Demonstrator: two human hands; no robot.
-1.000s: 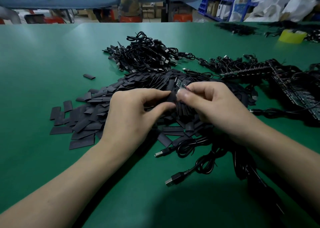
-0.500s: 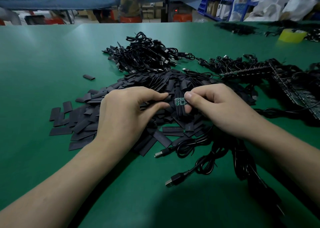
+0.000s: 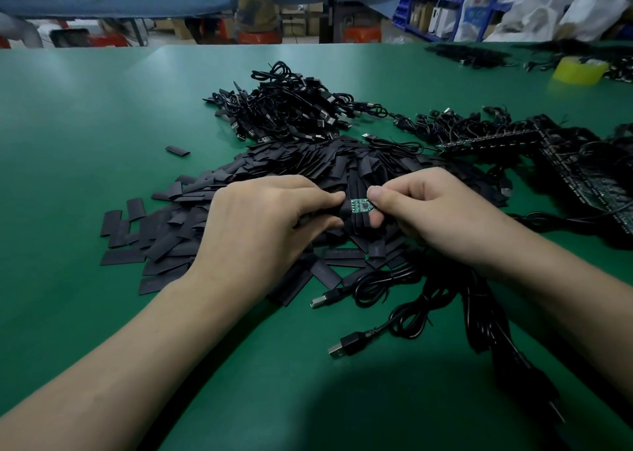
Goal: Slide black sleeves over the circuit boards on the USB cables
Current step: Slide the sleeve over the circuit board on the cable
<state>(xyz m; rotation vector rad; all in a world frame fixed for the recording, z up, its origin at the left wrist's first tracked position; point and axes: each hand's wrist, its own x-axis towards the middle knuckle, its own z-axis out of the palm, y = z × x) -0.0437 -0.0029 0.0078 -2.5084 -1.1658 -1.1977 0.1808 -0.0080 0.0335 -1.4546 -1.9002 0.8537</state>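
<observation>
- This is an electronics assembly workshop, a small factory floor.
- A broad green table [image 3: 102, 125] carries stock in bulk: a heap of cut black sleeves [image 3: 308, 166], all alike, with a tangled pile of USB cables [image 3: 291, 108] just behind it.
- Dark panels of circuit boards [image 3: 589, 190] lie at the right among more cable.
- A yellow tape roll [image 3: 579, 70] sits near the table's far right edge.
- Beyond is a second long table with a blue top [image 3: 120, 1], a person [image 3: 260, 1] at it and red stools [image 3: 363, 34] by it.
- Blue storage shelving [image 3: 462, 5], stuffed plastic bags [image 3: 565, 8] and cardboard cartons [image 3: 301, 22] fill the back.
</observation>
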